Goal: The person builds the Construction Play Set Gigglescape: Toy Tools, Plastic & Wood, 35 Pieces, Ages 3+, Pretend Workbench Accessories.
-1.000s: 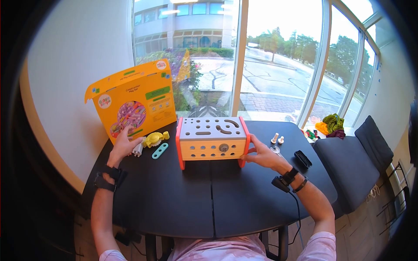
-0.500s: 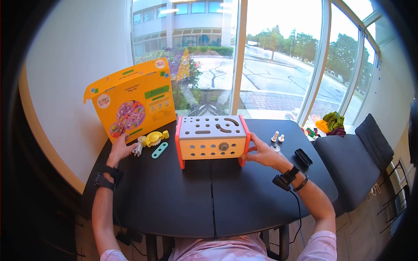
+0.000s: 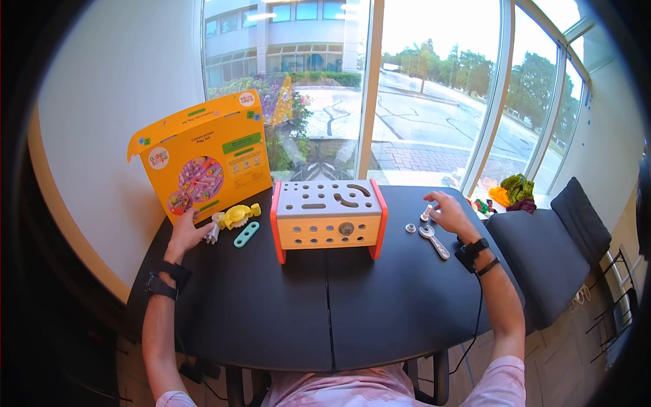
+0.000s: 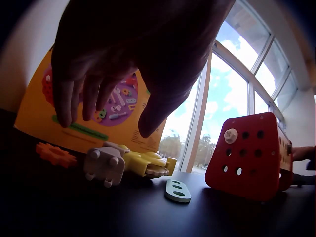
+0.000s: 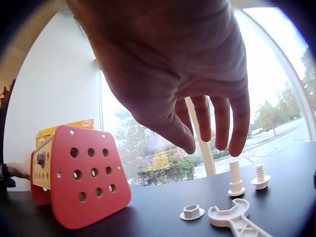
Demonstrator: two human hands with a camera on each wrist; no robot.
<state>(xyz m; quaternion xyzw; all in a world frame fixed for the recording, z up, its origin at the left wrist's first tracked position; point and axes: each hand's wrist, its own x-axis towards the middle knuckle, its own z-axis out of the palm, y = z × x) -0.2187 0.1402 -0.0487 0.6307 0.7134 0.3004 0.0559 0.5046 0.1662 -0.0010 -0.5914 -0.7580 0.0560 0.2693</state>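
Note:
In the head view my left hand (image 3: 186,234) is beside grey and yellow toy pieces (image 3: 236,217); in the left wrist view its fingers hang relaxed above the grey piece (image 4: 104,165) and an orange gear (image 4: 56,154). My right hand (image 3: 451,216) hovers at the right, over white bolts. The right wrist view shows its fingers hanging apart above a bolt (image 5: 235,178), with a second bolt (image 5: 260,177) beside it. A white nut (image 5: 192,212) and a wrench (image 3: 434,241) lie nearer. The toy box (image 3: 329,231) with red ends stands untouched between the hands.
A yellow carton (image 3: 210,163) stands at the back left. A teal strip with holes (image 3: 247,235) lies near the toy box. Beyond the black table's (image 3: 271,319) right edge are a grey chair (image 3: 542,251) and colourful cloth (image 3: 519,190).
My right hand has left the toy box's right end and moved right, above the bolts. The black case seen there earlier is now out of sight. The left hand has barely moved.

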